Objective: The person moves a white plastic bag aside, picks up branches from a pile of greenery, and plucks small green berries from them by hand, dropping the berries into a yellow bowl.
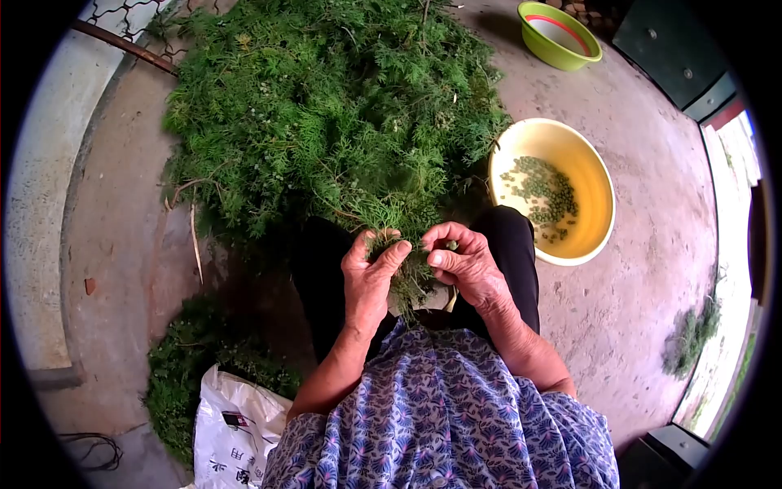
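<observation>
My left hand (371, 273) is closed round a leafy green conifer sprig (401, 288) over my lap, its thumb on top. Right beside it, my right hand (468, 265) has its thumb and index finger drawn together at the sprig's edge. A small green cone (451, 244) shows between the fingers of that hand. A big heap of cut conifer branches (326, 106) lies on the floor before my knees. By my right knee stands a yellow basin (599, 191) with many small green cones (546, 196) on its bottom.
A lime-green basin (562, 55) with a paler one inside stands at the back right. More branches (195, 367) and a white printed sack (232, 424) lie at my left. Dark cabinets (672, 49) stand far right, and a small green clump (691, 338) lies near the doorway.
</observation>
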The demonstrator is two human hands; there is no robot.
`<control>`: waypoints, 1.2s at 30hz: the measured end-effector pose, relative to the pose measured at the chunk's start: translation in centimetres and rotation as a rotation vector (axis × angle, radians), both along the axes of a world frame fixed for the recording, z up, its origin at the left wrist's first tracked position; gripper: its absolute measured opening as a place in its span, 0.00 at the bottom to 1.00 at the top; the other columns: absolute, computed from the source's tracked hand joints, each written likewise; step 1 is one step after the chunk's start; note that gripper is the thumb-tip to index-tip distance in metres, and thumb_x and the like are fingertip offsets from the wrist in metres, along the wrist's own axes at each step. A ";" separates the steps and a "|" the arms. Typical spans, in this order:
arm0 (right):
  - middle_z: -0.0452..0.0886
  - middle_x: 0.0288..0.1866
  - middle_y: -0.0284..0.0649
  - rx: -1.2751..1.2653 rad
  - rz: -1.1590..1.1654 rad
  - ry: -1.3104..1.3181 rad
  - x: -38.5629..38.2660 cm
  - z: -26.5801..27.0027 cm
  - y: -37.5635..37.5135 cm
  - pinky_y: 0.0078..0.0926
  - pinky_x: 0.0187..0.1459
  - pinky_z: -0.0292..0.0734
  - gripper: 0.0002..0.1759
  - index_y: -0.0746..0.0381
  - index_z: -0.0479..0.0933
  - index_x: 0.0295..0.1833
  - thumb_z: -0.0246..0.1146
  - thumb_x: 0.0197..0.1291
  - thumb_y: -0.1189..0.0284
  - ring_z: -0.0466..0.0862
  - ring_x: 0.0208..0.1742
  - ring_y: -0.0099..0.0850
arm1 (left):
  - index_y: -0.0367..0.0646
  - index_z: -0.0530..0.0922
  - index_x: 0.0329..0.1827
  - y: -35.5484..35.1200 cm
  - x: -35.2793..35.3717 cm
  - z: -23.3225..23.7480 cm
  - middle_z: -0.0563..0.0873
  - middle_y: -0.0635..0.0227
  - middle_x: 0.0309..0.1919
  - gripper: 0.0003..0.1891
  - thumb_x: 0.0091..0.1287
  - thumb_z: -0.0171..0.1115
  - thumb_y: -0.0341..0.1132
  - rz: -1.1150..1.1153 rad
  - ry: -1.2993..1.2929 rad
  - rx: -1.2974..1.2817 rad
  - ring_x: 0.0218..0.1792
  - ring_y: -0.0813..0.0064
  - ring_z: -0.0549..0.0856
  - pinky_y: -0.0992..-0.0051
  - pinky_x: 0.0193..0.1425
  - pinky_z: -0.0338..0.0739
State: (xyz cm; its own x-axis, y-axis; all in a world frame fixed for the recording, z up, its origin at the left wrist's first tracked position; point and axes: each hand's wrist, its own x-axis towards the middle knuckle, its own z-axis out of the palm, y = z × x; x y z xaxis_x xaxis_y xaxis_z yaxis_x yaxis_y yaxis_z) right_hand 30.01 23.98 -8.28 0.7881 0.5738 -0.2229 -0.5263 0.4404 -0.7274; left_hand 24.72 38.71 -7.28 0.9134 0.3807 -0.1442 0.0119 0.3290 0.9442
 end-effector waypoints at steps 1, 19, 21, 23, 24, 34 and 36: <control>0.74 0.28 0.26 -0.062 0.022 -0.046 0.0 0.0 0.0 0.08 0.18 0.61 0.09 0.60 0.77 0.40 0.67 0.54 0.73 0.70 0.21 0.13 | 0.40 0.78 0.39 -0.1 0.0 0.1 0.80 0.76 0.30 0.09 0.57 0.67 0.27 -0.001 -0.007 -0.001 0.28 0.87 0.75 0.85 0.28 0.68; 0.76 0.30 0.25 -0.190 0.061 -0.124 -0.2 1.3 -0.6 0.10 0.29 0.69 0.12 0.62 0.77 0.45 0.65 0.56 0.72 0.71 0.27 0.12 | 0.41 0.77 0.37 0.0 -0.5 0.7 0.80 0.73 0.36 0.08 0.57 0.66 0.25 0.025 -0.036 -0.024 0.34 0.85 0.77 0.84 0.37 0.73; 0.75 0.28 0.24 -0.232 0.066 -0.107 -0.2 1.8 -0.5 0.09 0.29 0.69 0.11 0.62 0.77 0.45 0.64 0.57 0.72 0.71 0.26 0.12 | 0.41 0.77 0.37 0.2 -0.7 0.9 0.80 0.73 0.36 0.08 0.56 0.67 0.27 0.003 0.003 -0.012 0.30 0.86 0.77 0.84 0.34 0.74; 0.74 0.26 0.24 -0.288 0.023 -0.084 -0.2 2.1 -0.3 0.10 0.27 0.68 0.10 0.62 0.77 0.45 0.63 0.59 0.71 0.70 0.25 0.13 | 0.39 0.77 0.37 0.6 -0.9 1.0 0.81 0.73 0.33 0.10 0.56 0.68 0.29 -0.161 0.054 0.106 0.29 0.86 0.77 0.84 0.32 0.74; 0.74 0.26 0.24 -0.288 0.023 -0.083 -0.3 1.8 -0.3 0.10 0.27 0.68 0.10 0.62 0.77 0.45 0.63 0.59 0.71 0.70 0.25 0.13 | 0.38 0.77 0.38 0.6 -0.7 1.1 0.81 0.74 0.31 0.10 0.56 0.68 0.30 -0.198 -0.014 0.150 0.31 0.87 0.77 0.84 0.32 0.74; 0.73 0.26 0.27 -0.229 0.019 -0.277 -0.6 1.3 0.1 0.12 0.25 0.66 0.11 0.65 0.76 0.42 0.61 0.60 0.68 0.69 0.24 0.15 | 0.39 0.81 0.33 0.1 -0.6 1.5 0.82 0.73 0.22 0.06 0.57 0.66 0.31 -0.202 0.047 0.296 0.19 0.90 0.75 0.89 0.18 0.63; 0.73 0.26 0.27 -0.232 0.025 -0.256 -0.7 0.9 0.1 0.12 0.24 0.65 0.10 0.64 0.76 0.40 0.62 0.60 0.67 0.69 0.23 0.14 | 0.39 0.81 0.33 0.0 -0.7 1.7 0.81 0.73 0.22 0.05 0.57 0.66 0.31 -0.205 0.043 0.301 0.19 0.90 0.75 0.88 0.18 0.62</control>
